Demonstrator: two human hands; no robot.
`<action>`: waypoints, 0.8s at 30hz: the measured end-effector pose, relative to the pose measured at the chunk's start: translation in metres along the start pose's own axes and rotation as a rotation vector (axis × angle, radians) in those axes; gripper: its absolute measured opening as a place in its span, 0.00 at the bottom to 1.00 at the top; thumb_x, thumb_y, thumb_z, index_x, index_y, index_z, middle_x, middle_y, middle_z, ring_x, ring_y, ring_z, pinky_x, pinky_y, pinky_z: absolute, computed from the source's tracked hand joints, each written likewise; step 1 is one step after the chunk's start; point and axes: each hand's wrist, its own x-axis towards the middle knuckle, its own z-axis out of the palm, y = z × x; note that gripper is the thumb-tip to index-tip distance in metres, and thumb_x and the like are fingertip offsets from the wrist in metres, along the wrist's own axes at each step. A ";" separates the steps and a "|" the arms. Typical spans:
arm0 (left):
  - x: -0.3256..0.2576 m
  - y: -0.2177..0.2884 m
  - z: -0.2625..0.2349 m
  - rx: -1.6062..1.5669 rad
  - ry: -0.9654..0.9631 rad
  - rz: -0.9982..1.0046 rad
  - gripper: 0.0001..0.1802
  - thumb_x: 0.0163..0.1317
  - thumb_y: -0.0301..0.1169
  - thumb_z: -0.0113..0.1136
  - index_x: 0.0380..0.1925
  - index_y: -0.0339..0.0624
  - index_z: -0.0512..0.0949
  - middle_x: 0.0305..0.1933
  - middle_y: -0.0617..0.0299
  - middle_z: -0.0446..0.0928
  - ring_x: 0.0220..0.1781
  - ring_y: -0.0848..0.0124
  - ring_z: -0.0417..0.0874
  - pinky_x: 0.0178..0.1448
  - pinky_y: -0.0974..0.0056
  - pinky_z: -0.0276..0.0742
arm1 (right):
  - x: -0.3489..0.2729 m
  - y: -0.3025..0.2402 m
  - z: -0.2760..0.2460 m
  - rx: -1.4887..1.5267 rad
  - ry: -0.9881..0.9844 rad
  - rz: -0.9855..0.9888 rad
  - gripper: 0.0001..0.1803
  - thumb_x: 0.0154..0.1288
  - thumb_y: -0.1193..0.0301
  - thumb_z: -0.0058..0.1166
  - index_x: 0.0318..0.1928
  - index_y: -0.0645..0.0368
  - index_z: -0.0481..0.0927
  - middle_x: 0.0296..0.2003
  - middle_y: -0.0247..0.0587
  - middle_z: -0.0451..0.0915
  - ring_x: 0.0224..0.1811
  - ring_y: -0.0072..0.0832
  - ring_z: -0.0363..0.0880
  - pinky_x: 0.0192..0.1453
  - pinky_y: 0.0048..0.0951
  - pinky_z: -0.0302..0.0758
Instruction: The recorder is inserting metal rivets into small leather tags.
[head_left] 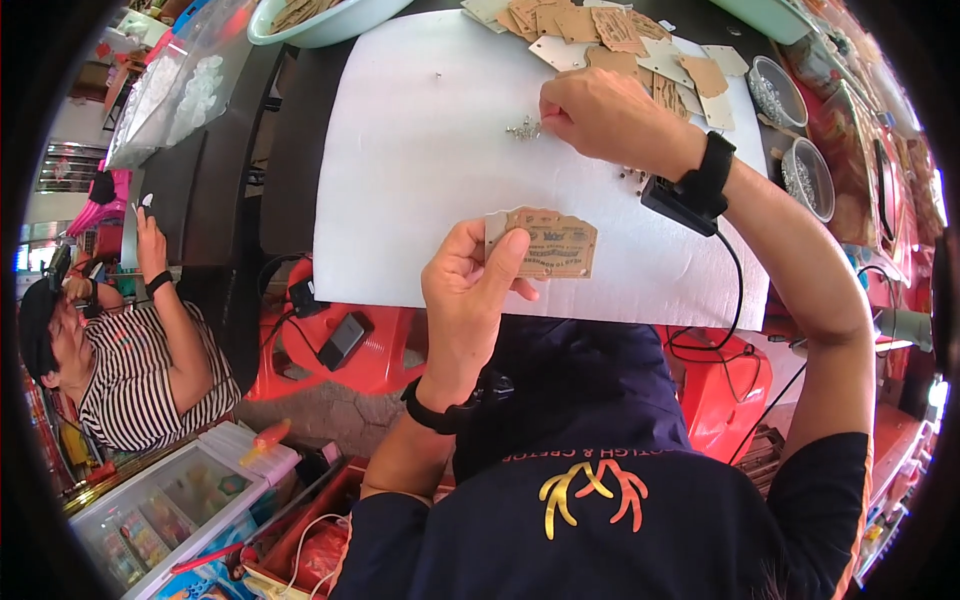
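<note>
White foam sheet [420, 180] covered the table; brown cardboard tags [600, 30] lay heaped at its far edge. Over the near edge, the left hand [470, 290] pinched a small stack of tags [548, 243]. The right hand [600, 115], fingers closed, picked at small metal rivets [523, 129] mid-sheet.

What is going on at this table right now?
A person works over a white sheet on a dark table. The left hand holds a small stack of brown cardboard tags by its edge. The right hand reaches to a little cluster of small metal pieces on the sheet. More loose tags lie beyond. Another person in a striped shirt sits at left.
</note>
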 end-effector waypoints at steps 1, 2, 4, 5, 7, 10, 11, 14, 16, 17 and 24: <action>0.000 0.001 0.001 0.010 -0.001 0.012 0.12 0.67 0.30 0.60 0.45 0.32 0.76 0.41 0.54 0.83 0.35 0.74 0.83 0.31 0.71 0.77 | 0.000 -0.001 -0.001 0.006 -0.005 0.001 0.08 0.62 0.70 0.52 0.33 0.60 0.80 0.27 0.46 0.81 0.31 0.45 0.81 0.36 0.43 0.76; 0.000 0.001 0.001 0.010 0.001 0.007 0.12 0.67 0.30 0.60 0.45 0.32 0.76 0.41 0.54 0.83 0.35 0.74 0.83 0.31 0.71 0.77 | 0.001 -0.002 -0.004 0.030 -0.034 0.038 0.07 0.62 0.70 0.53 0.32 0.61 0.79 0.28 0.47 0.81 0.31 0.45 0.80 0.37 0.41 0.76; 0.000 0.003 0.003 0.030 -0.023 0.047 0.11 0.68 0.30 0.60 0.44 0.32 0.77 0.38 0.58 0.82 0.35 0.77 0.82 0.32 0.73 0.78 | -0.001 -0.001 -0.007 0.059 -0.065 0.078 0.07 0.62 0.71 0.53 0.32 0.63 0.78 0.28 0.47 0.81 0.31 0.45 0.79 0.37 0.38 0.75; 0.000 0.004 0.004 0.031 -0.022 0.042 0.11 0.68 0.30 0.60 0.44 0.32 0.77 0.38 0.58 0.82 0.35 0.77 0.82 0.32 0.73 0.78 | -0.003 0.001 -0.009 0.107 -0.063 0.055 0.08 0.64 0.70 0.53 0.33 0.62 0.78 0.27 0.44 0.80 0.29 0.41 0.78 0.36 0.36 0.75; 0.002 0.008 0.007 0.038 -0.046 0.051 0.11 0.68 0.30 0.60 0.44 0.32 0.77 0.38 0.58 0.82 0.34 0.78 0.82 0.33 0.73 0.78 | -0.010 0.001 -0.014 0.158 -0.062 0.037 0.08 0.65 0.70 0.53 0.34 0.62 0.79 0.25 0.42 0.79 0.27 0.37 0.78 0.34 0.33 0.75; 0.003 0.011 0.008 0.067 -0.077 0.067 0.12 0.68 0.30 0.60 0.45 0.32 0.77 0.37 0.59 0.83 0.34 0.78 0.82 0.33 0.73 0.77 | -0.026 -0.021 -0.039 0.621 -0.252 0.177 0.10 0.69 0.66 0.53 0.37 0.61 0.80 0.22 0.32 0.76 0.24 0.23 0.74 0.30 0.25 0.72; 0.004 0.012 0.010 0.067 -0.085 0.059 0.12 0.68 0.30 0.60 0.45 0.32 0.77 0.37 0.59 0.83 0.34 0.78 0.82 0.33 0.73 0.77 | -0.032 -0.025 -0.046 0.725 -0.341 0.191 0.11 0.70 0.65 0.54 0.38 0.61 0.80 0.22 0.29 0.75 0.24 0.18 0.73 0.29 0.22 0.71; 0.005 0.015 0.016 0.116 -0.137 0.038 0.12 0.68 0.30 0.60 0.44 0.32 0.78 0.36 0.59 0.83 0.34 0.79 0.81 0.34 0.73 0.77 | -0.042 -0.028 -0.052 0.912 -0.457 0.184 0.11 0.70 0.65 0.54 0.38 0.61 0.80 0.22 0.26 0.74 0.24 0.12 0.71 0.27 0.18 0.68; 0.004 0.017 0.022 0.161 -0.172 0.012 0.11 0.67 0.29 0.61 0.43 0.32 0.78 0.35 0.60 0.82 0.33 0.80 0.81 0.34 0.74 0.76 | -0.048 -0.023 -0.050 1.048 -0.509 0.114 0.11 0.70 0.66 0.55 0.37 0.64 0.80 0.22 0.27 0.75 0.23 0.12 0.71 0.26 0.17 0.68; 0.003 0.019 0.025 0.165 -0.184 0.005 0.11 0.67 0.29 0.61 0.43 0.32 0.78 0.35 0.60 0.82 0.33 0.80 0.81 0.34 0.74 0.76 | -0.050 -0.021 -0.052 1.053 -0.499 0.124 0.11 0.70 0.66 0.55 0.37 0.64 0.80 0.22 0.27 0.75 0.23 0.12 0.71 0.26 0.17 0.68; -0.001 0.019 0.037 0.257 -0.259 -0.019 0.09 0.66 0.29 0.62 0.41 0.33 0.79 0.33 0.62 0.82 0.31 0.81 0.80 0.35 0.74 0.76 | -0.060 -0.006 -0.054 1.163 -0.660 0.100 0.13 0.62 0.68 0.53 0.37 0.66 0.82 0.23 0.31 0.77 0.23 0.15 0.72 0.26 0.20 0.69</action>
